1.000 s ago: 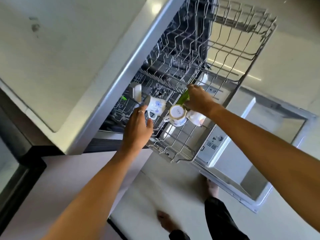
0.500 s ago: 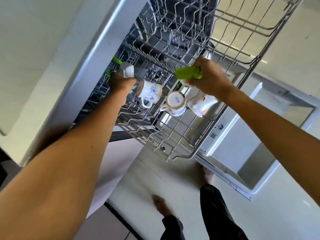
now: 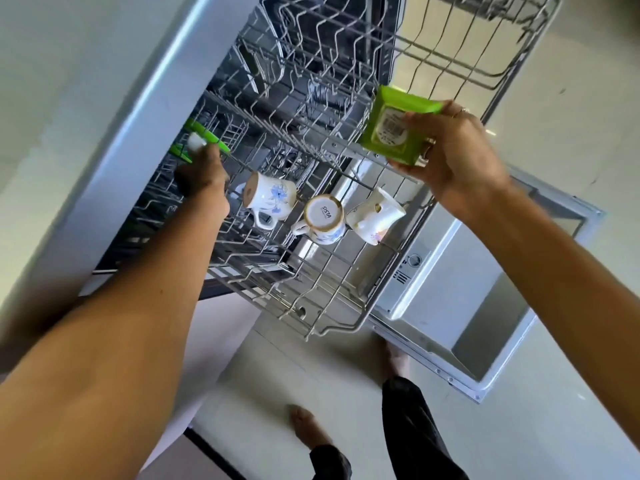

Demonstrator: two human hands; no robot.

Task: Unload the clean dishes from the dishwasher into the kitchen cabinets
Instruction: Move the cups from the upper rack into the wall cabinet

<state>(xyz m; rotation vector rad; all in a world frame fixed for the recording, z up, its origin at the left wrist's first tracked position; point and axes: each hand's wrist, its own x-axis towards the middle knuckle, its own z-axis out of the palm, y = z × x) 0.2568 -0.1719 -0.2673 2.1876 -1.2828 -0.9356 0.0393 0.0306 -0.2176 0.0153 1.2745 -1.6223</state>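
A pale tiled floor lies under an open dishwasher whose upper wire rack is pulled out; all positions below refer to this rack. At the rack's far left corner, the left hand reaches in, fingers curled round a small white object beside green plastic pieces; what that object is cannot be told. On the rack's centre tines lie three mugs: a blue-flowered mug, a mug with a printed base and a white mug; all rest tilted, close together. Above the rack's right edge, the right hand grips a green square container, clear of the wires. Recommended technique: lift each item straight up until clear of the tines; keep the container level; avoid knocking the nearby mugs; carry both items to the cabinet before returning for the mugs.
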